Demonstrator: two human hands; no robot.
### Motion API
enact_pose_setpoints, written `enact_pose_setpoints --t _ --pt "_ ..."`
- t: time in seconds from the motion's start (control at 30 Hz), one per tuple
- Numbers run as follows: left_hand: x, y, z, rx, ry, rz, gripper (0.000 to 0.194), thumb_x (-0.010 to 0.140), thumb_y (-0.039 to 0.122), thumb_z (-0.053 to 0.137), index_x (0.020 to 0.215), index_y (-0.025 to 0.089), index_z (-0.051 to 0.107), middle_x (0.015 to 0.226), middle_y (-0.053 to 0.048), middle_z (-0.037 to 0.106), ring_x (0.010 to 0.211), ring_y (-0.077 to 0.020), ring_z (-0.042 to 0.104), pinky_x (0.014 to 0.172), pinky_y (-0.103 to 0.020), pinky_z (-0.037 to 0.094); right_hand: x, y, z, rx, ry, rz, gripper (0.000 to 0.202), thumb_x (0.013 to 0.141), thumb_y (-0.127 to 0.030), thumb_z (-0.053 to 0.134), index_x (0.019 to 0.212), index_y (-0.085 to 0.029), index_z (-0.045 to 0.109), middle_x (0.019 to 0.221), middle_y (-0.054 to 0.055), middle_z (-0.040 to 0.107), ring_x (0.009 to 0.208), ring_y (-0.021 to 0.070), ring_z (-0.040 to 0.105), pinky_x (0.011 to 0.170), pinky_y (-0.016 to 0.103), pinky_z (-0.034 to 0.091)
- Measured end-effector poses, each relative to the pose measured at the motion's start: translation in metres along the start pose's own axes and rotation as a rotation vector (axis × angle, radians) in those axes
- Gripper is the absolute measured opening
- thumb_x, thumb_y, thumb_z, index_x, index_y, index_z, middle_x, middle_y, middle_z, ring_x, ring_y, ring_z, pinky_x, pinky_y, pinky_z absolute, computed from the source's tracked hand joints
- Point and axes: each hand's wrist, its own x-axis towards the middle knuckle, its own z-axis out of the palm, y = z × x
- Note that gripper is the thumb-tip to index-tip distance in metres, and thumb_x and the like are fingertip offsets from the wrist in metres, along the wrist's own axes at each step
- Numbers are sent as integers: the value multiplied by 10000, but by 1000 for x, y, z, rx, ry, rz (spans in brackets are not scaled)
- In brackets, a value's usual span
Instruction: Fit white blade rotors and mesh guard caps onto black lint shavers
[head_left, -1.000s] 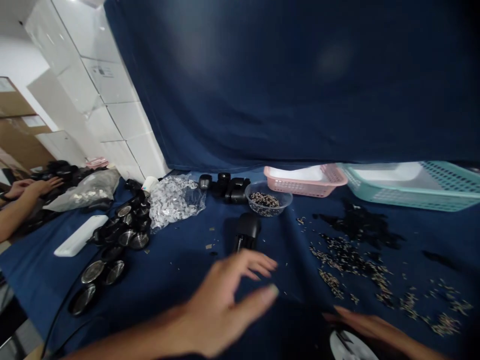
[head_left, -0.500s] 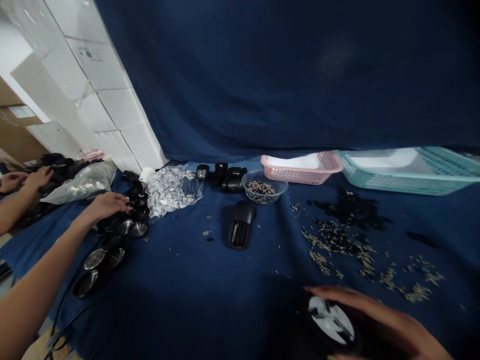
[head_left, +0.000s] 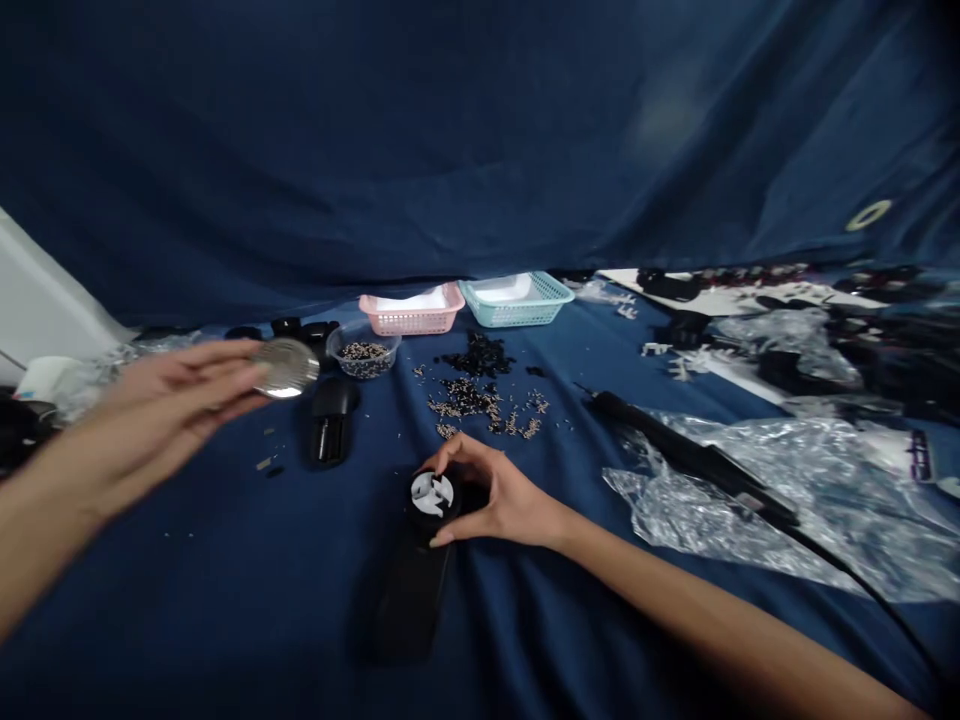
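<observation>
In the head view, my left hand (head_left: pixel 180 395) pinches a shiny, ribbed silver disc (head_left: pixel 286 367) by its edge, held up above the table at left. My right hand (head_left: pixel 495 495) curls its thumb and fingers around the round head of a black handheld device (head_left: pixel 409 600). That head carries a white insert (head_left: pixel 433 493) with dark gaps, facing up. The device's dark body reaches toward me over the blue cloth. A second black piece with an open slot (head_left: pixel 330 420) rests beyond, just right of the disc.
Small screws and black bits (head_left: pixel 480 400) lie scattered mid-table, near a clear bowl (head_left: pixel 365 365) of screws. Behind are pink (head_left: pixel 412 318) and teal (head_left: pixel 517 312) baskets. At right, a corded black screwdriver (head_left: pixel 690 455) lies across clear plastic wrap (head_left: pixel 825 480).
My left hand has left the pile of black round parts and now holds the silver disc. The view has swung right; my right hand stays on the device.
</observation>
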Motion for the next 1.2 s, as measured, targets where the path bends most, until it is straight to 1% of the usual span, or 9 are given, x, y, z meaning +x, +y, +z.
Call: enact_pose_setpoints --t 0.13,0.23,0.47,0.6,0.7,0.8,0.9,1.03,1.2 --pt "-32 -5 83 -215 -256 -162 265 797 196 786 1059 182 756 1029 -28 805 1015 -193 740 887 -255 614 -5 -1 -4 30 4 -46 920 555 -347 971 1301 -254 441 1241 86 633 1110 228 638 937 395 532" --pt "-43 -7 108 -211 -350 -196 244 796 222 800 1036 192 769 1052 -43 801 1023 -199 740 871 -246 619 -13 -12 -15 -24 63 -136 1100 558 -352 977 1476 -293 373 1453 125 497 1229 263 553 956 400 513" --pt "-51 0 125 -37 -411 -265 290 746 308 849 1008 209 775 973 -31 800 947 -194 752 791 -222 631 -25 -39 -26 -240 144 -426 737 676 -387 918 1336 -236 628 1286 104 645 1194 257 603 1037 430 489" --pt "-56 11 137 70 -431 -261 310 735 342 847 1002 208 765 890 -18 784 879 -195 755 757 -232 631 -27 -45 -22 -285 164 -457 662 710 -338 902 1312 -218 654 1232 104 679 1176 242 635 1049 404 500" --pt "-54 12 133 212 -475 -167 393 731 362 842 1088 241 730 980 -13 775 961 -209 736 860 -286 616 -28 -47 -23 -306 205 -429 612 725 -290 895 1291 -226 674 1208 93 677 1144 234 645 1035 384 508" --pt "-46 -5 118 272 -552 -43 677 664 336 890 1281 319 613 1321 -7 673 1262 -231 607 1094 -349 498 -26 -45 -26 -151 252 -311 582 728 -251 891 1271 -238 680 1224 79 669 1136 230 639 1028 385 502" --pt "-38 -38 109 234 -658 -73 891 605 293 925 1390 344 508 1523 -15 515 1435 -236 442 1221 -396 339 -22 -37 -28 246 255 -68 524 767 -220 849 1255 -263 665 1193 50 673 1046 209 687 999 389 523" --pt "-33 -77 115 182 -735 -106 778 631 298 906 1336 274 579 1473 -75 575 1393 -288 496 1202 -468 352 -18 -29 -29 533 234 64 414 822 -282 790 1215 -248 664 1142 41 661 940 202 742 966 403 566" --pt "-31 -92 116 13 -645 -38 592 543 214 946 1056 233 651 1294 -88 697 1255 -312 615 1127 -495 427 -17 -27 -32 686 155 75 501 835 -249 776 1312 -281 622 1136 33 677 850 156 749 789 271 629"
